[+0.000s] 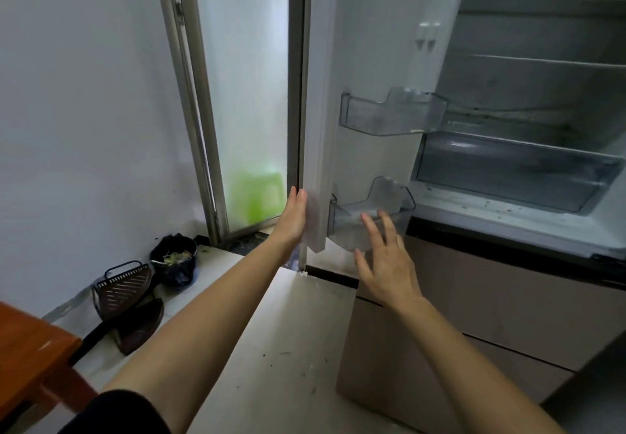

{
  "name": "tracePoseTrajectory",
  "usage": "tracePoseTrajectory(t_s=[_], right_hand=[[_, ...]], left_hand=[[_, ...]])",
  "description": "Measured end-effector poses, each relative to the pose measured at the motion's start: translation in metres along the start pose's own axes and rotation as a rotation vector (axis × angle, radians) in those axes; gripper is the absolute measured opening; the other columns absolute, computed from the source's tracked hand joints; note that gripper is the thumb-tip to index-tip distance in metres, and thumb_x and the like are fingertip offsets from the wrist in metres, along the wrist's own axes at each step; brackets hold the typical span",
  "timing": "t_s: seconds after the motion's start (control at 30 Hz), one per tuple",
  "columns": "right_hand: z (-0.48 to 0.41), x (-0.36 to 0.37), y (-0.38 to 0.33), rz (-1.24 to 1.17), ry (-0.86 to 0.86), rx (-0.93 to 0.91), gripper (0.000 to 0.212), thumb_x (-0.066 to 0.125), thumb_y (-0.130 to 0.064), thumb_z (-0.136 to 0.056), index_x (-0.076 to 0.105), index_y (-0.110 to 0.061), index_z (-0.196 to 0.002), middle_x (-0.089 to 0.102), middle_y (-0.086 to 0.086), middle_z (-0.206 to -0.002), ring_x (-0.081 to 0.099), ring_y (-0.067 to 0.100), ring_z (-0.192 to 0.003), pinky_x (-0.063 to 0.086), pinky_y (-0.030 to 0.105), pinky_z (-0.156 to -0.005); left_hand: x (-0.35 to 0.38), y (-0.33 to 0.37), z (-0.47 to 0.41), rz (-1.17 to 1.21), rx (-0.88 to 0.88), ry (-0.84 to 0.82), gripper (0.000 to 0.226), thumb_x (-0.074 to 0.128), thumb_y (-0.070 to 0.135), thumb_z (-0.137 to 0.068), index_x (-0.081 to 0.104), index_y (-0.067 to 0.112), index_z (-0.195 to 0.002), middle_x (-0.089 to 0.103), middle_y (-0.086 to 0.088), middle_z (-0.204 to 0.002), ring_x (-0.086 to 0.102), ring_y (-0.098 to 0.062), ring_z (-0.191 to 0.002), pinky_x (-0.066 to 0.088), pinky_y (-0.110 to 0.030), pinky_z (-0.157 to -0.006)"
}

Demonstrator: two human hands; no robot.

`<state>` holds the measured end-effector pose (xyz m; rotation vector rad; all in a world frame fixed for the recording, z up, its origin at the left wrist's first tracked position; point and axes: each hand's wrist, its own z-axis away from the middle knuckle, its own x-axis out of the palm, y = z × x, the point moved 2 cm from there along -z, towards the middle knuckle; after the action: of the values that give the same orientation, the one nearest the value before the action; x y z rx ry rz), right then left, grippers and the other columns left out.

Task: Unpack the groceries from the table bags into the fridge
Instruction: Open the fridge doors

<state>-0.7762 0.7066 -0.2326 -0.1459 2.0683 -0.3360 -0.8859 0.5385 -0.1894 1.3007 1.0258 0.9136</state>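
Observation:
The fridge door (318, 101) stands swung open, its inner side facing right. My left hand (293, 217) lies flat against the door's outer edge near its bottom, fingers straight. My right hand (384, 257) hovers with fingers spread in front of the lower clear door bin (369, 217), holding nothing. A second clear door bin (393, 112) hangs higher up. The fridge interior (542, 71) shows bare shelves and a clear crisper drawer (515, 169). No groceries or bags are in view.
Beige lower fridge drawers (474, 301) sit below my right arm. On the floor at left are a black bin with scraps (174, 261), a dark dustpan (123, 291) and an orange wooden table corner (30, 349). A frosted glass door (244, 95) stands behind the fridge door.

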Motion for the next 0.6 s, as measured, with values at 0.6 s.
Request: tracePoseTrajectory(t_s=[0.6], right_hand=[[0.091,0.085,-0.172,-0.209,-0.111,-0.494,0.072,0.047,-0.047,-0.094,0.028,-0.015,-0.155,0.007,0.018,-0.165,0.010,0.037,-0.151,0.017,0.053,-0.121]], left_hand=[[-0.192,-0.081,0.328,-1.227,-0.211,0.729,0.062,0.022,0.056,-0.103,0.022,0.025,-0.157,0.013,-0.006,-0.166,0.007,-0.025,-0.153,0.011,-0.049,-0.122]])
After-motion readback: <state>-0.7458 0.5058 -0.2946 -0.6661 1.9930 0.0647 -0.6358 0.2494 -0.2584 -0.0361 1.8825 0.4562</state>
